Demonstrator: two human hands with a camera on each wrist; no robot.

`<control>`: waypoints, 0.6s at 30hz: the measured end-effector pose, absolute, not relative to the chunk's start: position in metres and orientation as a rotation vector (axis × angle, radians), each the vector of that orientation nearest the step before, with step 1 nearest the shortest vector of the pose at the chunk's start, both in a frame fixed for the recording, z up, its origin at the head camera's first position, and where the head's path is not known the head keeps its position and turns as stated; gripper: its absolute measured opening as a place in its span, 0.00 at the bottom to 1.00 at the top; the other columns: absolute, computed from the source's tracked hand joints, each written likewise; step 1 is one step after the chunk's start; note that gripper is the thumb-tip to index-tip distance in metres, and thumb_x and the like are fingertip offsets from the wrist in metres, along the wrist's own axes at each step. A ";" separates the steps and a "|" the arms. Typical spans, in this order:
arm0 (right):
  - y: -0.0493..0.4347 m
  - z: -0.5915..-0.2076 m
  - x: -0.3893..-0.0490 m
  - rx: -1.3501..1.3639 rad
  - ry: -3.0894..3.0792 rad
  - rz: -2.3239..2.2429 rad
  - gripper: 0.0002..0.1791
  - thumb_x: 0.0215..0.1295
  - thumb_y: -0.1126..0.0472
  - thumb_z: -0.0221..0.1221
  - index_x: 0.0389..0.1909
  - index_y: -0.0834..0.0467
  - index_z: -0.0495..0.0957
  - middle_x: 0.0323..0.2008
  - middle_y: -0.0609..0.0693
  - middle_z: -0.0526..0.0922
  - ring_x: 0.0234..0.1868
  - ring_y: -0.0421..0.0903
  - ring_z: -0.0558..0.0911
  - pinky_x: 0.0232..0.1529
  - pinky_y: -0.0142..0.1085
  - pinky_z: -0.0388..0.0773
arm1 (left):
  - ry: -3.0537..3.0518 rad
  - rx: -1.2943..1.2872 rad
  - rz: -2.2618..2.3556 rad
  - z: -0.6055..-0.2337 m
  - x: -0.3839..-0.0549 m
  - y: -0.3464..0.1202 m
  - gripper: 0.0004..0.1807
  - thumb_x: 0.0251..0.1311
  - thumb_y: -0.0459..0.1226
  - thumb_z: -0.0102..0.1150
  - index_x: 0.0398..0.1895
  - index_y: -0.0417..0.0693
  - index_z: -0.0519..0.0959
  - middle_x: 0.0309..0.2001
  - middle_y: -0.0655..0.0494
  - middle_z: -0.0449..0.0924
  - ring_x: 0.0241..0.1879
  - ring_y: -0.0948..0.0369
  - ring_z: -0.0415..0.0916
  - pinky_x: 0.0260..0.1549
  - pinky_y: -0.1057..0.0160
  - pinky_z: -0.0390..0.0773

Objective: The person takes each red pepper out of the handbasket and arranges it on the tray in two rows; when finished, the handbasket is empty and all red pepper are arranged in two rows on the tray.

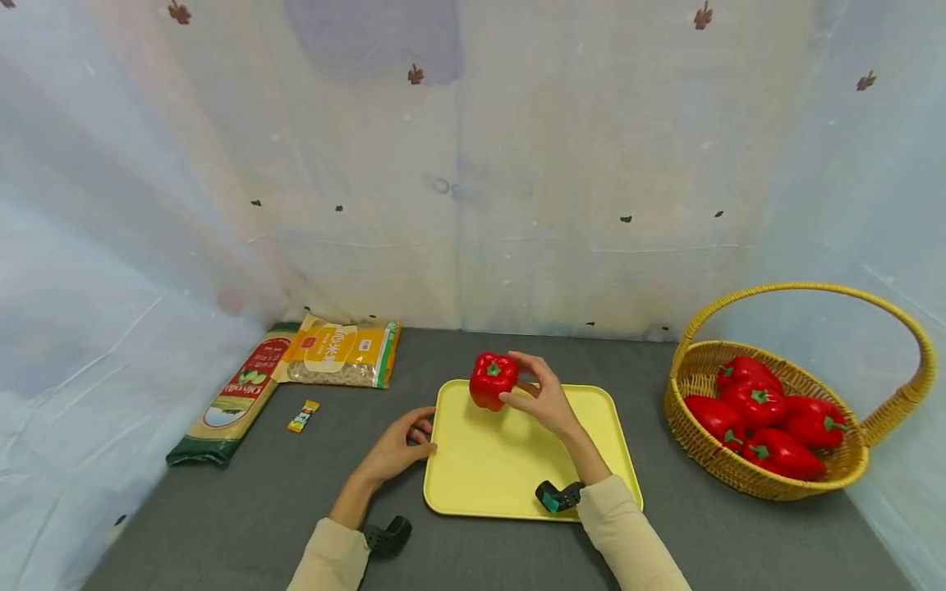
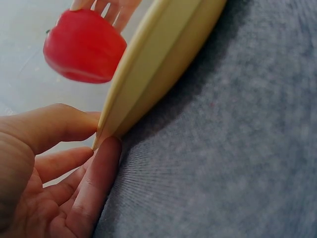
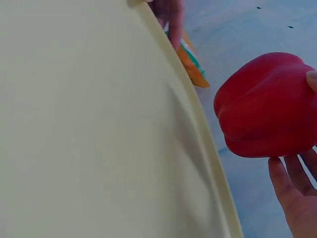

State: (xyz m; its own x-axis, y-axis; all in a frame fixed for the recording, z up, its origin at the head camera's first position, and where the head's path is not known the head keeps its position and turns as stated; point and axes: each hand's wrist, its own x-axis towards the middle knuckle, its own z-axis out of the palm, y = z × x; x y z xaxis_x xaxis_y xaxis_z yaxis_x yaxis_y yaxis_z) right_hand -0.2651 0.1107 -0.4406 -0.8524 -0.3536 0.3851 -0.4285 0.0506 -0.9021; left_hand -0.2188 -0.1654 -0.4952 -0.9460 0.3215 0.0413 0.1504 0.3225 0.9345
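Observation:
A red bell pepper point(image 1: 493, 380) is held by my right hand point(image 1: 545, 400) over the far left part of a yellow tray point(image 1: 488, 480). In the right wrist view, the bell pepper point(image 3: 267, 109) shows clear of the tray's rim point(image 3: 205, 134), with the fingers and thumb at its sides. My left hand point(image 1: 395, 450) is at the tray's left edge. Seen from the left wrist, thumb and fingers pinch the rim of the tray point(image 2: 153, 64) from both faces. Dark wrist-worn cameras sit on both arms.
A yellow wicker basket point(image 1: 683, 435) with a tall handle stands at the right, holding several red peppers point(image 1: 787, 455). At the back left lie an orange grain bag point(image 1: 340, 353) and a long red and green packet point(image 1: 244, 394). A small yellow wrapper point(image 1: 303, 416) lies before them.

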 end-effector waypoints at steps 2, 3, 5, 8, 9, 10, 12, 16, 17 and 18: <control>0.106 -0.442 -0.266 0.836 -2.241 1.952 0.34 0.53 0.73 0.64 0.62 0.69 0.64 0.58 0.65 0.65 0.57 0.61 0.68 0.56 0.54 0.67 | 2.425 0.435 1.686 -0.488 -0.216 -0.164 0.33 0.54 0.26 0.60 0.64 0.29 0.61 0.44 0.37 0.69 0.34 0.55 0.70 0.28 0.66 0.73; 0.105 -0.443 -0.267 0.841 -2.245 1.947 0.34 0.53 0.73 0.64 0.62 0.70 0.64 0.57 0.65 0.65 0.57 0.61 0.68 0.56 0.55 0.67 | 2.420 0.433 1.685 -0.484 -0.214 -0.163 0.33 0.54 0.25 0.59 0.64 0.29 0.60 0.44 0.36 0.69 0.35 0.55 0.70 0.29 0.66 0.73; 0.101 -0.444 -0.268 0.858 -2.249 1.941 0.33 0.53 0.73 0.64 0.62 0.70 0.64 0.57 0.65 0.66 0.56 0.62 0.69 0.55 0.56 0.67 | 2.415 0.430 1.681 -0.476 -0.210 -0.162 0.33 0.54 0.25 0.59 0.64 0.28 0.60 0.44 0.35 0.69 0.35 0.54 0.70 0.29 0.66 0.73; 0.095 -0.447 -0.271 0.891 -2.241 1.958 0.34 0.54 0.73 0.63 0.62 0.72 0.63 0.56 0.67 0.66 0.55 0.64 0.69 0.54 0.57 0.68 | 2.413 0.431 1.671 -0.468 -0.208 -0.162 0.32 0.55 0.25 0.59 0.64 0.28 0.60 0.44 0.35 0.69 0.36 0.54 0.70 0.30 0.67 0.73; 0.094 -0.449 -0.273 0.899 -2.238 1.967 0.34 0.54 0.73 0.63 0.62 0.72 0.63 0.56 0.67 0.66 0.55 0.64 0.70 0.53 0.56 0.68 | 2.413 0.434 1.669 -0.467 -0.207 -0.162 0.32 0.55 0.25 0.59 0.64 0.28 0.60 0.44 0.35 0.69 0.36 0.54 0.70 0.30 0.67 0.72; 0.092 -0.450 -0.274 0.909 -2.234 1.977 0.34 0.54 0.74 0.63 0.62 0.72 0.62 0.56 0.67 0.66 0.55 0.65 0.70 0.53 0.56 0.69 | 2.414 0.437 1.668 -0.466 -0.207 -0.162 0.32 0.55 0.25 0.59 0.64 0.27 0.60 0.44 0.35 0.69 0.36 0.54 0.70 0.30 0.67 0.72; 0.090 -0.455 -0.277 0.918 -2.225 2.001 0.35 0.54 0.74 0.63 0.63 0.72 0.62 0.56 0.67 0.66 0.55 0.65 0.70 0.52 0.55 0.69 | 2.413 0.443 1.669 -0.466 -0.207 -0.162 0.32 0.55 0.25 0.59 0.64 0.27 0.60 0.44 0.36 0.69 0.36 0.54 0.70 0.30 0.67 0.72; 0.087 -0.470 -0.286 0.914 -2.219 2.028 0.35 0.54 0.73 0.63 0.64 0.69 0.62 0.56 0.64 0.66 0.56 0.63 0.70 0.53 0.52 0.70 | 2.410 0.447 1.675 -0.468 -0.208 -0.162 0.33 0.55 0.26 0.59 0.64 0.28 0.60 0.44 0.36 0.69 0.35 0.55 0.70 0.30 0.67 0.72; 0.086 -0.474 -0.289 0.912 -2.220 2.034 0.35 0.54 0.72 0.63 0.64 0.68 0.62 0.57 0.63 0.67 0.57 0.62 0.70 0.54 0.50 0.70 | 2.409 0.447 1.675 -0.468 -0.208 -0.162 0.33 0.55 0.26 0.59 0.64 0.28 0.60 0.44 0.36 0.69 0.35 0.55 0.70 0.30 0.67 0.72; 0.085 -0.477 -0.291 0.910 -2.220 2.040 0.36 0.54 0.72 0.63 0.65 0.67 0.62 0.57 0.62 0.67 0.57 0.62 0.70 0.54 0.49 0.71 | 2.410 0.447 1.676 -0.469 -0.208 -0.163 0.33 0.55 0.26 0.59 0.64 0.28 0.60 0.44 0.36 0.69 0.35 0.55 0.70 0.30 0.67 0.72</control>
